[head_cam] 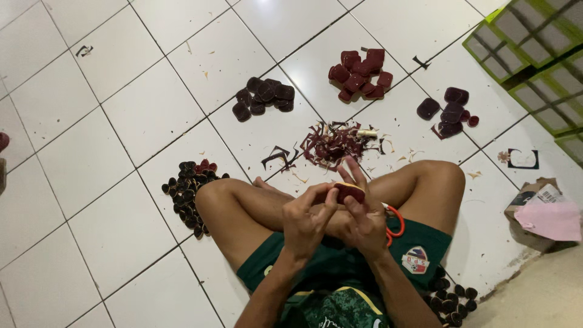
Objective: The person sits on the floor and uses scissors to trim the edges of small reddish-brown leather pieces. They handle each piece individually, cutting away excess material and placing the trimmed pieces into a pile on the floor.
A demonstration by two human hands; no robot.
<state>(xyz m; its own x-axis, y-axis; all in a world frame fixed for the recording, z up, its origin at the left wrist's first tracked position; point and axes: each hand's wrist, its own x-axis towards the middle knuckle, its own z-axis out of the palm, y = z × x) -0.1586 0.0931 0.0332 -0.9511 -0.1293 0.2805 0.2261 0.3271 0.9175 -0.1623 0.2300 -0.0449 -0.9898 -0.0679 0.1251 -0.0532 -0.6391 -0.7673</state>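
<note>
Head view: left hand (308,220) and right hand (362,222) both grip a maroon piece (350,192), half hidden; scissors (395,223), seemingly, peek behind it.

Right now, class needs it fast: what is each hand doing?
Left hand: closed on the dark red piece.
Right hand: also gripping that piece, orange-handled scissors beside it.

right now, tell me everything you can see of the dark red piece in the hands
The dark red piece is small, flat and rounded, with a thin yellowish edge along its top. It looks soft, like rubber or foam, though that is unsure. It is held above the crossed legs, pinched between the left hand and the right hand, whose fingers cover its lower part. Its underside is hidden.
</note>
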